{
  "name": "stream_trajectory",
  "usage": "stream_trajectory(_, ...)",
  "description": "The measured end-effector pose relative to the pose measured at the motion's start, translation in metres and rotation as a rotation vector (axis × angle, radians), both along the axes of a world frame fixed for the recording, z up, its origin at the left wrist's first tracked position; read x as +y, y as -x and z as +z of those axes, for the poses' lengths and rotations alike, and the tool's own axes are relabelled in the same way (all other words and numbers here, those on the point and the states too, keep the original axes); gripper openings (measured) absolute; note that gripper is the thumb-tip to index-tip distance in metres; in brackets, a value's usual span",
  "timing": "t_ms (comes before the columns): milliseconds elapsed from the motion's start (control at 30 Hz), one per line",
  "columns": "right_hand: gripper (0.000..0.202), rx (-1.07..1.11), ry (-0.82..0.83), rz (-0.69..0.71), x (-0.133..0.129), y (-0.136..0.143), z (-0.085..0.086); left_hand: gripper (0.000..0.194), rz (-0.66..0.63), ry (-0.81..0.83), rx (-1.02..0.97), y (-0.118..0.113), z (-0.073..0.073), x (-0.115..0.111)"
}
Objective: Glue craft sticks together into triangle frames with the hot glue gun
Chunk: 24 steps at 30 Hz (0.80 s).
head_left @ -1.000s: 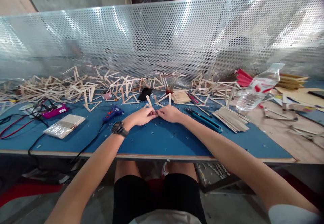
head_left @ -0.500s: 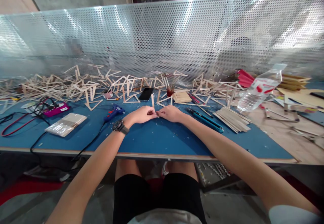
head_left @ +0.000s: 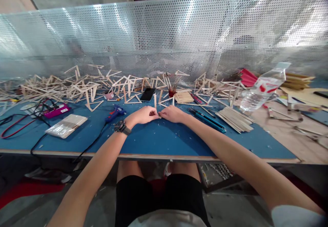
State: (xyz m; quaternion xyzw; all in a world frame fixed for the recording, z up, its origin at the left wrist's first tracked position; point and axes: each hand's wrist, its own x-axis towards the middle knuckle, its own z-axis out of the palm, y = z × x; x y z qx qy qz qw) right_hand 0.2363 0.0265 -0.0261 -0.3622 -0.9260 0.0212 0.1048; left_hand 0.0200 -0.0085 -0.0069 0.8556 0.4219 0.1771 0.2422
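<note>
My left hand (head_left: 146, 115) and my right hand (head_left: 173, 114) meet fingertip to fingertip over the middle of the blue table. Both are closed in a pinch. A thin pale wooden stick (head_left: 155, 101) stands up from behind the left fingers and seems held there. What lies between the right fingertips is mostly hidden; only a tiny bit shows where the hands meet. Left of my left hand lies a blue glue gun (head_left: 115, 113). A teal utility knife (head_left: 208, 120) and a fanned pile of flat wooden sticks (head_left: 235, 118) lie right of my right hand.
Joined stick frames (head_left: 77, 87) heap along the back against a perforated metal screen (head_left: 164, 35). A black phone (head_left: 148, 94), a packet of sticks (head_left: 67, 125) and a purple power strip (head_left: 56, 110) with cables lie on the table. A plastic bottle (head_left: 265, 88) tilts at right.
Almost nothing differs. Both hands stay pinched together at the same place, and the wooden stick shows slightly more upright. The view has shifted very slightly.
</note>
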Motion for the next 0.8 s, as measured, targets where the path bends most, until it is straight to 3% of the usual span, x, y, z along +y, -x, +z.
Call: stream_trajectory(800, 0.033, 0.046, 0.025, 0.055, 0.0000, -0.0009, 0.0024, 0.033, -0.015, -0.010, 0.001, -0.0010, 0.0000, 0.0014)
